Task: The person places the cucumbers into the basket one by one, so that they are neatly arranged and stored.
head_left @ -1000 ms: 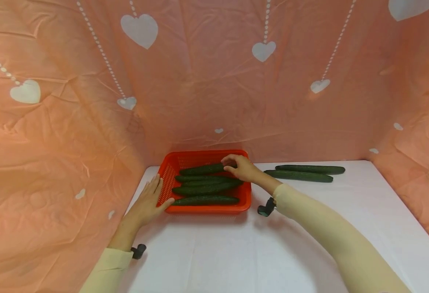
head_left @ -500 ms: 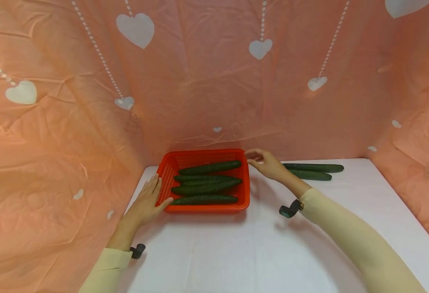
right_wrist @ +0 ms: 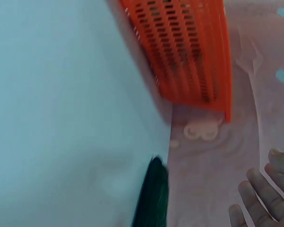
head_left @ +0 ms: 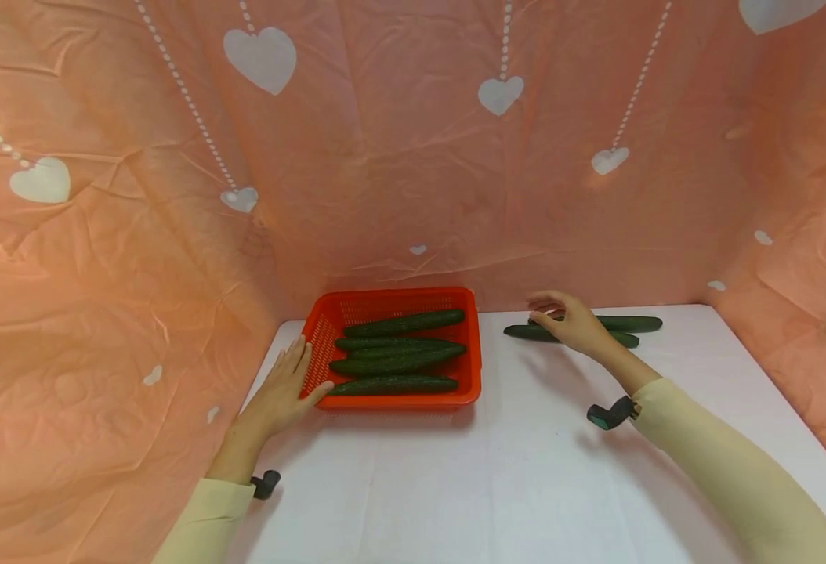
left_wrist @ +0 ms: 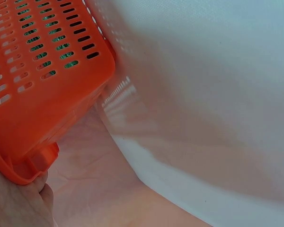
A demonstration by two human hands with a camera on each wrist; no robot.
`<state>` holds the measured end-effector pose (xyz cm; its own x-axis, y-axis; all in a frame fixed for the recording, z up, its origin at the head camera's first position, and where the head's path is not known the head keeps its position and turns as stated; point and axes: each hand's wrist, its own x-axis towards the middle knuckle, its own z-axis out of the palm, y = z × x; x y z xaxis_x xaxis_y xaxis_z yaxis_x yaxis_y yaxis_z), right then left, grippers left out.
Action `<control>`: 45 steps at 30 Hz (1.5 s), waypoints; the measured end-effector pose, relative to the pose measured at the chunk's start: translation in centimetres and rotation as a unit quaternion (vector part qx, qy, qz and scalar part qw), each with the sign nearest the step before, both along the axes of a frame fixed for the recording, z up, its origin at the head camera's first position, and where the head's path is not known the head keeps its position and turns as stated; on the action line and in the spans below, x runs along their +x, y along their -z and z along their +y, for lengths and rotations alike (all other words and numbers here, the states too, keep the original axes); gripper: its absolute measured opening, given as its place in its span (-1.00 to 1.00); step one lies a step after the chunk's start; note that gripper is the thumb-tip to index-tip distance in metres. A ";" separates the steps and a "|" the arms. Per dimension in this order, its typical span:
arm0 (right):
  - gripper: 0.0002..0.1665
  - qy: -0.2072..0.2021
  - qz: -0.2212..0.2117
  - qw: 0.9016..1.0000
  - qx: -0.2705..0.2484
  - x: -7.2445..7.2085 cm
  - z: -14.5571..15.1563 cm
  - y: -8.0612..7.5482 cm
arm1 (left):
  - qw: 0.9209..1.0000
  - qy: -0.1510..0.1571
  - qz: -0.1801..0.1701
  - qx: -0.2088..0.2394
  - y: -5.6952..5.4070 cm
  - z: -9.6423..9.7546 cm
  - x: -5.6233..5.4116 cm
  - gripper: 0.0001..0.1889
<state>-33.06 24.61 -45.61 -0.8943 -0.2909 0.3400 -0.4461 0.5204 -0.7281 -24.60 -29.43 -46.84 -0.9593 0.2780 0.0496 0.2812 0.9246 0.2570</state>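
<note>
My left hand (head_left: pixel 282 392) rests on the left rim of a red plastic basket (head_left: pixel 413 403), its fingers straight. In the left wrist view, part of that hand (left_wrist: pixel 19 201) touches the basket's rim. Several dark green cucumbers (head_left: pixel 406 323) lie side by side inside the basket. Over the white table, my right hand (head_left: pixel 574 325) hovers above two more cucumbers, a rear one (head_left: pixel 632 323) and a front one (head_left: pixel 526 333). Its fingers are loosely bent and hold nothing; it covers the middle of both cucumbers. The right wrist view shows one cucumber's tip (right_wrist: pixel 154 191) apart from the fingers (right_wrist: pixel 262 191).
A pink cloth backdrop (head_left: pixel 385 157) with white hearts rises behind the table and along both sides. White cloth covers the table (head_left: pixel 427 486). The basket stands near the back left edge, with the two loose cucumbers to its right.
My right hand has moved right, from over the basket past its right rim to above the two loose cucumbers. My left hand stays on the basket's left rim.
</note>
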 end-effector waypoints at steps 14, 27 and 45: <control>-0.59 0.051 -0.014 0.998 0.042 0.6 6.8 1.9 | 1.000 -0.003 0.002 0.000 0.1 0.1 0.2 0.07; -0.51 0.071 -0.043 0.993 0.088 0.8 11.1 3.5 | 1.000 -0.001 0.003 0.004 0.1 0.1 0.2 0.06; -0.52 0.079 -0.044 0.988 0.125 0.4 13.7 6.1 | 1.000 -0.004 0.002 -0.001 0.1 0.1 0.1 0.07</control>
